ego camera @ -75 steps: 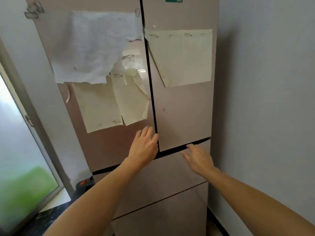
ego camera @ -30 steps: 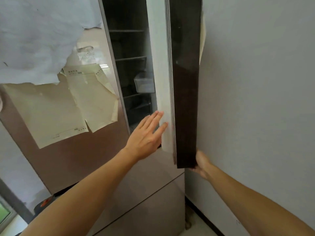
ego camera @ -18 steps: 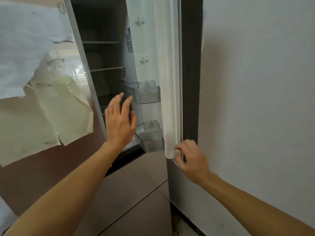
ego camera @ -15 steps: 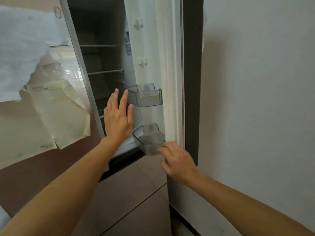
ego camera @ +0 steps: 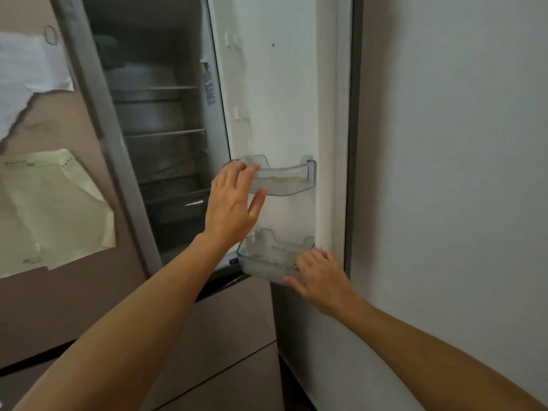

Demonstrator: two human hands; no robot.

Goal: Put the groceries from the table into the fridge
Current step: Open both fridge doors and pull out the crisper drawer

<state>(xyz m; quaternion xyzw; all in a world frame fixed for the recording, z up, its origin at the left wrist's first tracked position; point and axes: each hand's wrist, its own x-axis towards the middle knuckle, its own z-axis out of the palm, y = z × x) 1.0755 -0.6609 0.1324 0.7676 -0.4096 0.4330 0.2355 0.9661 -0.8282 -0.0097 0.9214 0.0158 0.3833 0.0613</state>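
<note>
The fridge's right upper door [ego camera: 284,99] stands swung wide open against the wall, showing its white inner face. Two clear door bins hang on it: an upper bin [ego camera: 286,180] and a lower bin [ego camera: 268,256]. My left hand [ego camera: 232,203] is raised with straight fingers, its fingertips at the left end of the upper bin. My right hand [ego camera: 320,275] rests with spread fingers on the right front of the lower bin. The fridge interior [ego camera: 160,137] is dim, with wire-edged shelves and a drawer low down. No groceries are in view.
The left fridge door [ego camera: 59,292] stays closed, with yellowish papers [ego camera: 56,209] and a white sheet [ego camera: 26,75] stuck on it. Brown drawer fronts [ego camera: 225,336] lie below. A grey wall [ego camera: 459,173] stands right beside the open door.
The right door went from closed to fully open. My right hand let go of the door edge and moved onto the lower bin. My left hand moved right to the upper bin.
</note>
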